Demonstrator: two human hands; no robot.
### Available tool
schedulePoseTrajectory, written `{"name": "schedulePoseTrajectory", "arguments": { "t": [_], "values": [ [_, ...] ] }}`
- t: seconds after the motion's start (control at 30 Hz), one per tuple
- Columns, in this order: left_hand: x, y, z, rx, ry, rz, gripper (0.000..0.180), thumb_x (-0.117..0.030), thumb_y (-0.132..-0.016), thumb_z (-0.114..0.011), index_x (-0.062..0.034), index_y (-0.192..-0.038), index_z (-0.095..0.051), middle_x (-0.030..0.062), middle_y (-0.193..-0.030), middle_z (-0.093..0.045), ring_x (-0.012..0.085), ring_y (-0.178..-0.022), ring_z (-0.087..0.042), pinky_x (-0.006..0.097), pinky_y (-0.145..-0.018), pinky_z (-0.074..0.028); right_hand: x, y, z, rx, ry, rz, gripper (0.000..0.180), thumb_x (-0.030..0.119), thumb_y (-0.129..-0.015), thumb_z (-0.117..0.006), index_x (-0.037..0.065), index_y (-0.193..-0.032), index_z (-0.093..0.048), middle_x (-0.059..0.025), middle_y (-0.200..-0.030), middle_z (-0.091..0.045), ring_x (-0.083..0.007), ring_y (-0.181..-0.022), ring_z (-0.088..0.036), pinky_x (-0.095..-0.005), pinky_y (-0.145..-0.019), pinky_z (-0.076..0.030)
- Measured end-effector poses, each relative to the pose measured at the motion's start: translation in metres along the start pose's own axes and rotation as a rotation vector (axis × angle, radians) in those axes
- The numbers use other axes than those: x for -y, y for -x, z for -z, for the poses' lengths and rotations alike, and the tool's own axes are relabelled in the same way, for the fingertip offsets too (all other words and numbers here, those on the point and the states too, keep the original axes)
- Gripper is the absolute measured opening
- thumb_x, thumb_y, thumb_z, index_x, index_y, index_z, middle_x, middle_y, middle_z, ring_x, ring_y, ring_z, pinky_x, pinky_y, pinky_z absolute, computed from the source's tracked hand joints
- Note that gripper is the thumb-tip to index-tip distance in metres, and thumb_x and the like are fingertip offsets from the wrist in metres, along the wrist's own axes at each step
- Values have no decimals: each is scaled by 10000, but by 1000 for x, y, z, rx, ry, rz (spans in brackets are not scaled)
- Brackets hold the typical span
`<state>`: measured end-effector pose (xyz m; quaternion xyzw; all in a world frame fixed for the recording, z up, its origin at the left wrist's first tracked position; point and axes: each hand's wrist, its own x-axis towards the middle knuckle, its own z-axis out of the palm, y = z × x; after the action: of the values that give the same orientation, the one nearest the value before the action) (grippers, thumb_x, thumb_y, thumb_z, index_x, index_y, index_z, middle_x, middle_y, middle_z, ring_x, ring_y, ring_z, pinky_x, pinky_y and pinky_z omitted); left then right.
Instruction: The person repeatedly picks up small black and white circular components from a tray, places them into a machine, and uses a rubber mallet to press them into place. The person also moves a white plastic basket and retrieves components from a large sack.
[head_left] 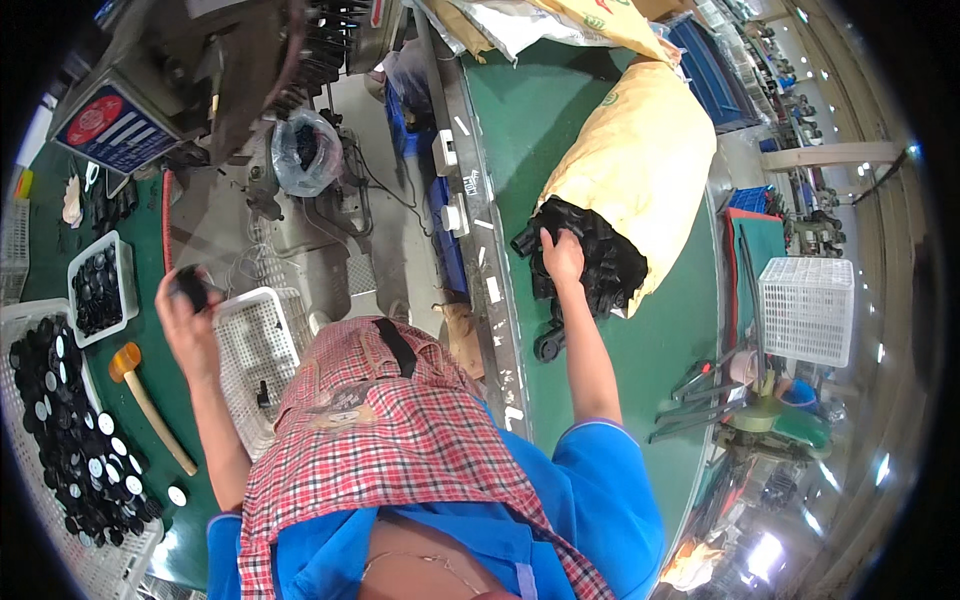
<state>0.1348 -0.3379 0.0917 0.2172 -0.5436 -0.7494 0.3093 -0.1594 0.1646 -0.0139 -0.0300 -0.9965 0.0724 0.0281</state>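
Left hand is raised, fingers curled tight around a small black part; palm faces up, forearm goes steep down to the body. Just right of these fingers is a white basket, nearly bare, w/ one small dark piece inside. Left of them, a small tray of black parts; below-left, a hammer w/ wood handle and a big tray of black round parts.

Right hand is stretched far out, arm almost straight. Its fingers press into a heap of black parts spilling from a yellow sack on the green desk; how wide they are open, I cannot tell.
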Motion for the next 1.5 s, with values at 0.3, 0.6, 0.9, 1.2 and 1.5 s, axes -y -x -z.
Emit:
{"name": "schedulePoseTrajectory", "arguments": {
  "t": [0.3,0.6,0.9,1.2,1.5],
  "values": [
    [40,49,-125,334,-253,145,447,-65,-915,-565,-59,-1331,-401,94,-1138,-508,131,-818,-600,260,-740,-497,-5,-28,-34,165,-105,-7,818,451,-644,-788,-41,-1206,-455,-334,-1173,-480,-474,-1067,-531,-492,-908,-462],
    [53,68,-112,224,-299,192,513,-29,-912,-585,-54,-1387,-392,90,-1161,-548,127,-928,-612,243,-798,-491,-1,11,-20,16,-132,124,836,472,-666,-806,53,-1306,-469,-251,-1207,-452,-449,-1117,-487,-466,-948,-420],
    [63,71,-95,232,-282,204,475,-19,-910,-594,-13,-1355,-426,65,-1139,-550,101,-907,-577,225,-789,-477,-3,-7,-5,262,-47,123,753,516,-574,-851,32,-1093,-600,-194,-1146,-604,-342,-1068,-586,-449,-894,-462],
    [59,59,-108,608,-108,343,473,-116,-902,-629,-43,-1343,-475,96,-1364,-465,104,-1040,-545,234,-808,-462,120,31,46,657,-1253,222,289,93,-749,-803,-18,-955,-632,-40,-857,-665,-92,-788,-604,-228,-714,-478],
    [-8,75,-82,456,81,241,649,-482,-762,-742,-23,-1198,-600,121,-1374,-388,227,-1162,-512,336,-981,-417,329,146,89,1304,-1786,195,636,538,-1001,-276,-8,-1062,-597,-134,-966,-650,-234,-813,-634,-350,-802,-520]
  ]
}}
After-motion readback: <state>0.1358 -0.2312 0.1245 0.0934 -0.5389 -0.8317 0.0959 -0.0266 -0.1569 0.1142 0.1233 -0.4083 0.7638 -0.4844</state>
